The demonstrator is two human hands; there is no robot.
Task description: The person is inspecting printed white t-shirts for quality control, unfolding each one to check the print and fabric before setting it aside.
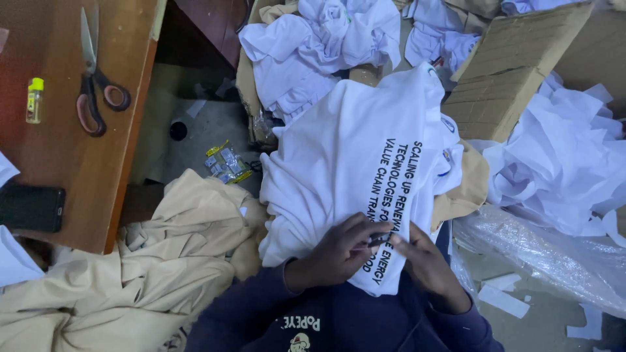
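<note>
Both hands meet at the near hem of the white printed shirt (352, 169) lying across the lap; the left hand (336, 251) pinches a small dark tool, possibly a thread snip, while the right hand (427, 264) presses flat on the cloth; trimming looks to be in hand, and the next move calls for steadying the hem.

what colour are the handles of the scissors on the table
Reddish-brown, on the scissors lying on the wooden table; seen in the head view, the only one.

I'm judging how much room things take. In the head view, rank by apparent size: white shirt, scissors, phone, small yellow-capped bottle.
1. white shirt
2. scissors
3. phone, partly cut off, so unsure against the scissors
4. bottle
</note>
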